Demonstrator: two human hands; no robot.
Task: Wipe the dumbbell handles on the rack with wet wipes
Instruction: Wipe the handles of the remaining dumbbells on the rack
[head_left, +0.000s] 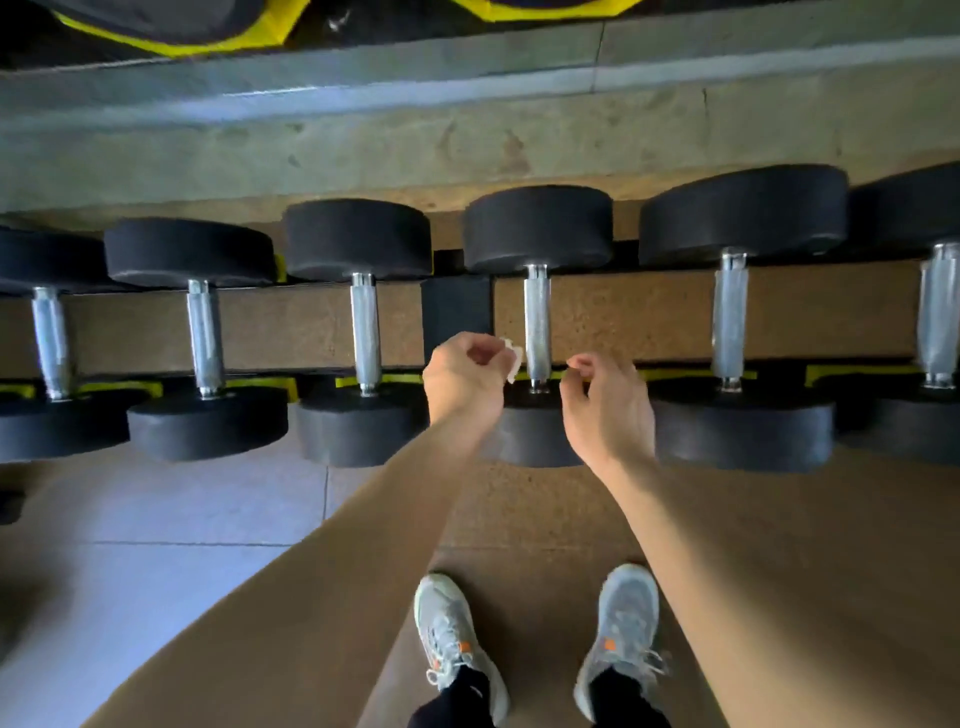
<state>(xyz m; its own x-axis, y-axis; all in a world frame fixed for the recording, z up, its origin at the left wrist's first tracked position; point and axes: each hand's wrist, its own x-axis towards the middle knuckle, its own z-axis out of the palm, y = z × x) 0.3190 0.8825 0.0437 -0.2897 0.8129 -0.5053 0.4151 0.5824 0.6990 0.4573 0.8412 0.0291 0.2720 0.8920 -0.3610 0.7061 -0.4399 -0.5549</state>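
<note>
Several black dumbbells with chrome handles lie side by side on a low rack (457, 312). My left hand (465, 382) pinches a small white wet wipe (511, 358) just left of the middle dumbbell's handle (537, 327). My right hand (605, 410) hovers just right of that handle, fingers curled, thumb and forefinger close together, holding nothing that I can make out. Both hands sit over the near weight head of this dumbbell. Other handles stand to the left (366, 332) and to the right (730, 322).
A concrete ledge (467, 145) runs behind the rack, with yellow-edged black equipment (171, 31) above it. My two grey shoes (452, 639) stand on the brown floor in front of the rack. Grey tiles (156, 519) lie to the left.
</note>
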